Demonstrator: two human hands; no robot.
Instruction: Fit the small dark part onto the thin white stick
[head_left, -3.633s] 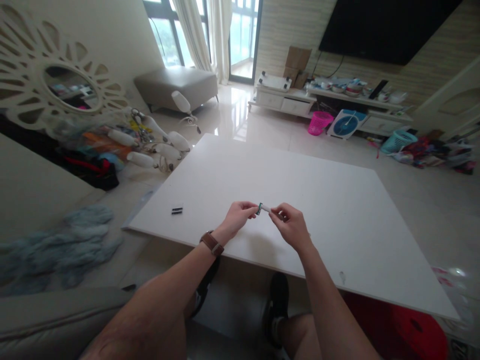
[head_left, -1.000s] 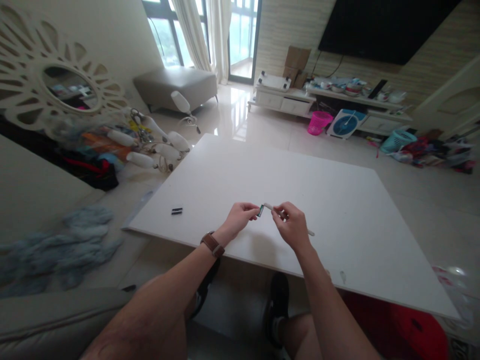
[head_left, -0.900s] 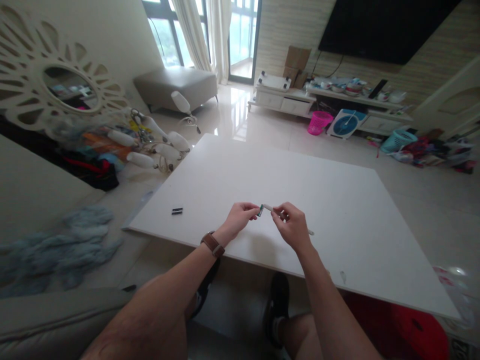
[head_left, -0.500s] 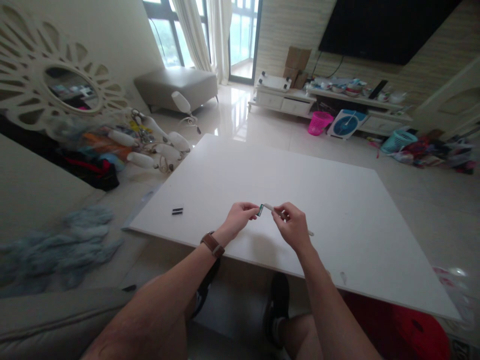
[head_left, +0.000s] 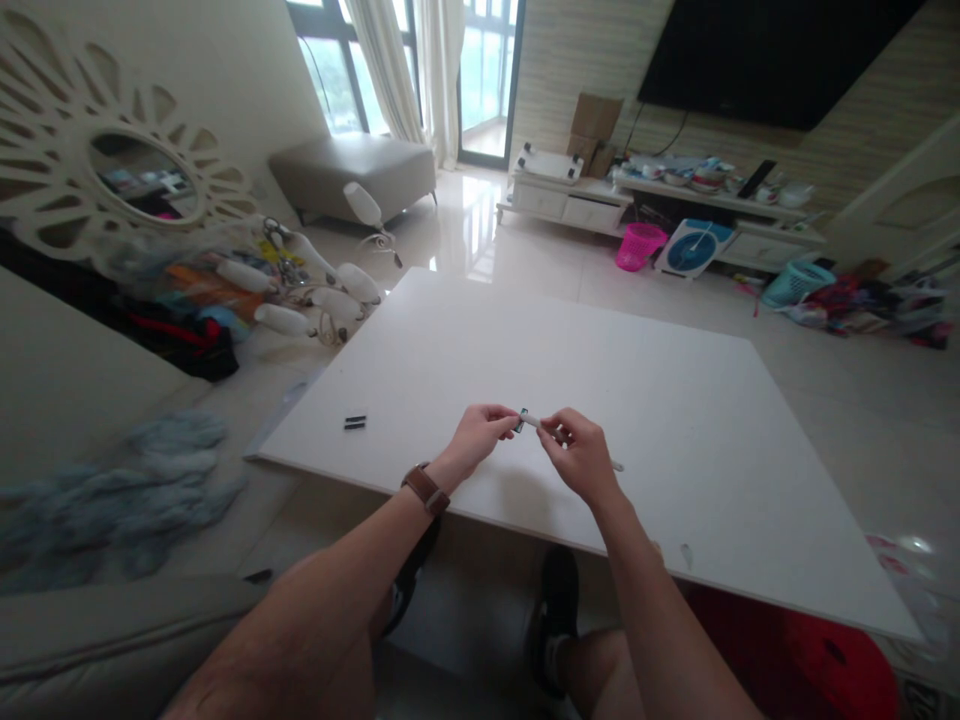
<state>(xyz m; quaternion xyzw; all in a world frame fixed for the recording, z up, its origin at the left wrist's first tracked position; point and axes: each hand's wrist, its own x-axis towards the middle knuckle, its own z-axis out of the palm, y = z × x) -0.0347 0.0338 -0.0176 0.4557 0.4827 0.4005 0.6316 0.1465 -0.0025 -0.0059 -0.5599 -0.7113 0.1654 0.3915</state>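
Note:
My left hand (head_left: 480, 435), with a brown watch on the wrist, pinches a small green part (head_left: 521, 420) just above the white table (head_left: 675, 400). My right hand (head_left: 579, 458) is closed round a thin white pen-like tool (head_left: 534, 421). The tool's tip touches the green part, and its rear end sticks out behind my fingers. The two hands meet near the table's front edge.
Two small dark pieces (head_left: 355, 422) lie on the table at the left. Beside the table on the floor lie a white chandelier (head_left: 315, 290) and a blue cloth (head_left: 112, 490). A pink basket (head_left: 639, 245) and a low TV stand (head_left: 660, 205) stand at the back.
My right hand has moved slightly left, bringing the tool's tip against the green part. The left hand has kept its place.

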